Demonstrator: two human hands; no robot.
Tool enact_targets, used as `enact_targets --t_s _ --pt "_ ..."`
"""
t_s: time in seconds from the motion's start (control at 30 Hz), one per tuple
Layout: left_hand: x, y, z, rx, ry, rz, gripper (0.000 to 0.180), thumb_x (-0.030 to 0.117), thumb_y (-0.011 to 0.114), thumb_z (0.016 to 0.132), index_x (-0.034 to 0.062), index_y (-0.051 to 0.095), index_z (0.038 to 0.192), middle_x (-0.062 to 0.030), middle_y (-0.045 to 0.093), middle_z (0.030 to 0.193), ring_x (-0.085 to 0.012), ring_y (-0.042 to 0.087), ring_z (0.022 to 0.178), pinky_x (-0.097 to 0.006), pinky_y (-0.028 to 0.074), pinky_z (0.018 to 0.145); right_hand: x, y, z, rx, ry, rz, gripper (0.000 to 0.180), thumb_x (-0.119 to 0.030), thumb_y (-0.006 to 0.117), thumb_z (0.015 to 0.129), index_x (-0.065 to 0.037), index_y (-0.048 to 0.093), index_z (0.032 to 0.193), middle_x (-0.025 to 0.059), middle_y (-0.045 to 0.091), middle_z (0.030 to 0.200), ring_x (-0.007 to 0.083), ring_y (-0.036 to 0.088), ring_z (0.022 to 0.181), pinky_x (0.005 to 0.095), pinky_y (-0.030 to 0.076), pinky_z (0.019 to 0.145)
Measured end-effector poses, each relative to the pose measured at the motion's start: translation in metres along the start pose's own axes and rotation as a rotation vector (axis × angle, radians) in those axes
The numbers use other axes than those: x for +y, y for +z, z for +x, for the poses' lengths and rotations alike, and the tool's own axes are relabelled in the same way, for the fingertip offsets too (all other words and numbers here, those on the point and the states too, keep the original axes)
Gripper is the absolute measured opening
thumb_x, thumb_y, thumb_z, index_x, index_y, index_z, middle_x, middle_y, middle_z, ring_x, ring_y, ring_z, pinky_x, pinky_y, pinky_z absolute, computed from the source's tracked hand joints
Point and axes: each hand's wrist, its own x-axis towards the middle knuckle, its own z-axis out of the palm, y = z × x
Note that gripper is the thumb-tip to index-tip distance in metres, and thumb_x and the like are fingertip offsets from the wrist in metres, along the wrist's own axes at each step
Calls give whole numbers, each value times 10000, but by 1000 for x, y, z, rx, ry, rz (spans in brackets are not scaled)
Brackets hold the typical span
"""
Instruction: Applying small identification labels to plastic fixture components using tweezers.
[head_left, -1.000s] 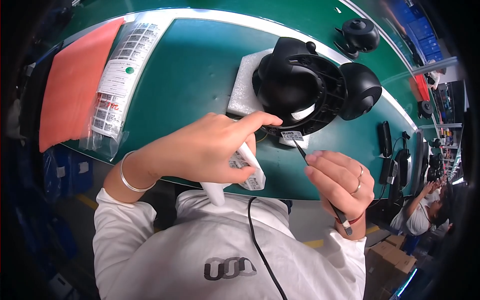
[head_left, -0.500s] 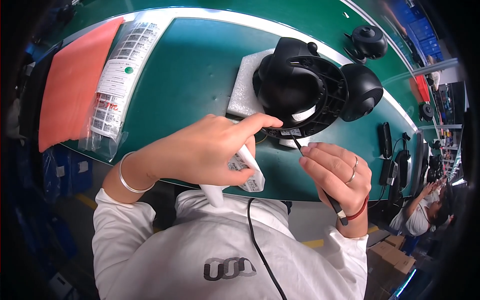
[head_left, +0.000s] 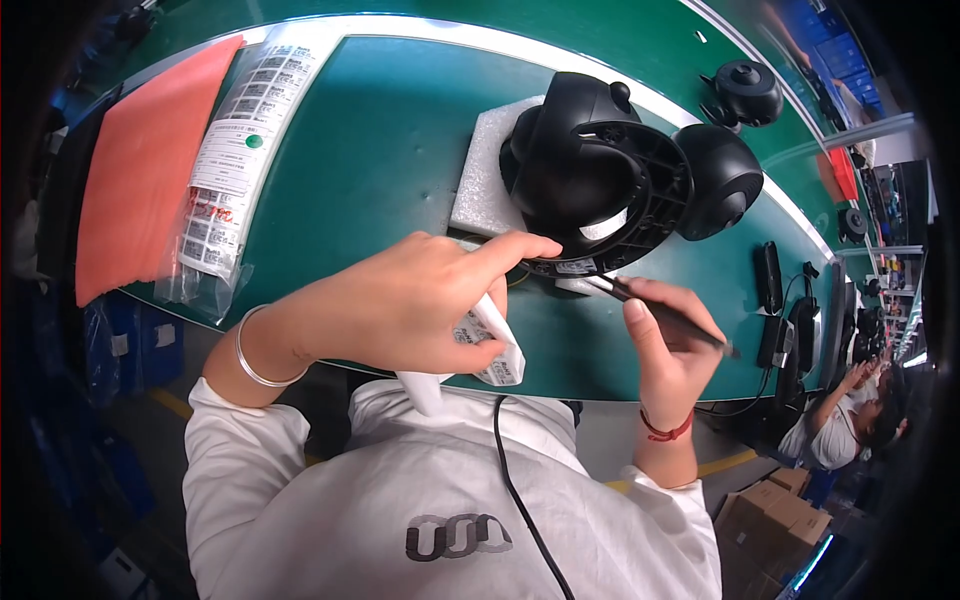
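Note:
My left hand [head_left: 400,300] is closed on a curled sheet of printed labels [head_left: 503,362]. Its index finger stretches out to the lower rim of a black plastic device [head_left: 570,175] made of rounded housings and a curved, ribbed frame. A small pale label [head_left: 575,267] sits on that rim, just right of the fingertip. Black tweezers [head_left: 690,332] are in my right hand [head_left: 672,365], tips close to the label and rear end pointing right, smeared by motion. Whether the tips touch the rim I cannot tell. Under the device lies a white foam block [head_left: 485,185].
On the left of the green table [head_left: 380,130] lie an orange sheet [head_left: 150,170] and a plastic sleeve of labels [head_left: 235,165]. A similar black device [head_left: 745,92] stands at the far right. Black parts with cables [head_left: 775,335] lie along the right edge.
My right hand has turned over, and the tweezers have swung from pointing down toward me to lying nearly sideways. My left hand and the device have hardly moved.

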Motion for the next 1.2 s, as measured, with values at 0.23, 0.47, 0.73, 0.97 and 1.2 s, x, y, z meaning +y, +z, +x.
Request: enact_targets --t_s 0.23,0.47,0.73,0.97,1.2 --pt "1 0 2 1 5 5 744 86 743 723 55 403 1384 -47 669 734 -211 655 619 -288 477 566 23 7 -4 115 -469 -215 187 142 688 711 57 680 877 161 699 859 248 695 828 300 542 766" --pt "2 -7 1 2 -21 5 737 98 742 730 51 399 1381 -47 670 729 -201 652 618 -284 474 569 -6 -8 16 -82 -580 15 87 -47 629 760 13 586 806 159 611 888 326 635 950 420 485 901" --pt "3 -17 5 38 -67 -18 500 118 744 737 36 467 1145 -63 670 717 -186 658 636 -269 469 599 -90 -24 112 -529 -519 -757 385 -145 752 759 -42 633 1110 140 598 693 236 559 538 286 459 553" --pt "3 -28 5 56 -212 -80 543 182 721 733 81 505 1221 -77 663 731 -255 664 664 -324 498 631 -112 -34 160 -679 -533 -806 325 -188 808 670 -16 626 879 160 576 643 314 584 595 348 464 576" --pt "-5 -25 15 -85 -192 -18 671 177 714 734 94 482 1358 -89 678 790 -282 674 687 -349 519 635 -45 -88 269 -20 -772 -1307 353 -210 783 733 -68 665 1034 133 672 767 262 668 715 351 505 628"
